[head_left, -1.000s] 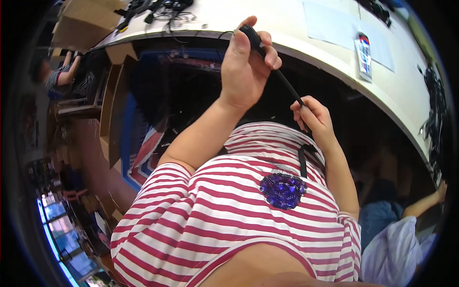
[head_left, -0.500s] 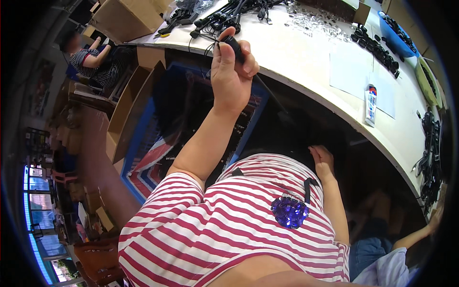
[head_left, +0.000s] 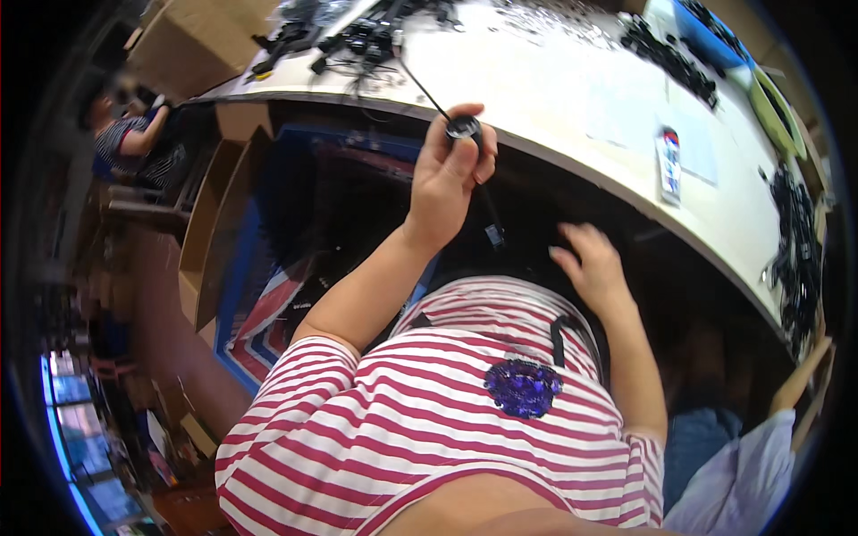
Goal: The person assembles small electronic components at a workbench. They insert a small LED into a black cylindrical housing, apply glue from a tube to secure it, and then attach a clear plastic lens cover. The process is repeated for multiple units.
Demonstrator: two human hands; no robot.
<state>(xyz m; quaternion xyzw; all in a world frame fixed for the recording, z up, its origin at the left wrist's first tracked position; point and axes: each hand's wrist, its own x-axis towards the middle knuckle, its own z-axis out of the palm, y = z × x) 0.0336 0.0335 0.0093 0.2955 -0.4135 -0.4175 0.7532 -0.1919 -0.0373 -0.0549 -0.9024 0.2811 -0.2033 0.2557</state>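
Pinching a small black round part (head_left: pixel 463 127) between thumb and fingers, the left hand (head_left: pixel 447 183) is raised at the near edge of the white table (head_left: pixel 572 98); a thin black cable (head_left: pixel 420 82) runs from the part up over the tabletop, and a short lead with a small plug (head_left: pixel 494 235) hangs below the hand. The right hand (head_left: pixel 592 268) is lower, above the lap, fingers spread and holding nothing. It looks like a handling step on one cable piece, and steadying the dangling plug would likely take the free hand. On the table lies a narrow upright packet (head_left: pixel 669 159), white with red and blue print, beside a pale sheet (head_left: pixel 617 107). Brown cardboard boxes (head_left: pixel 192 36) stand at the far left, and a blue tray (head_left: pixel 710 31) at the far right.
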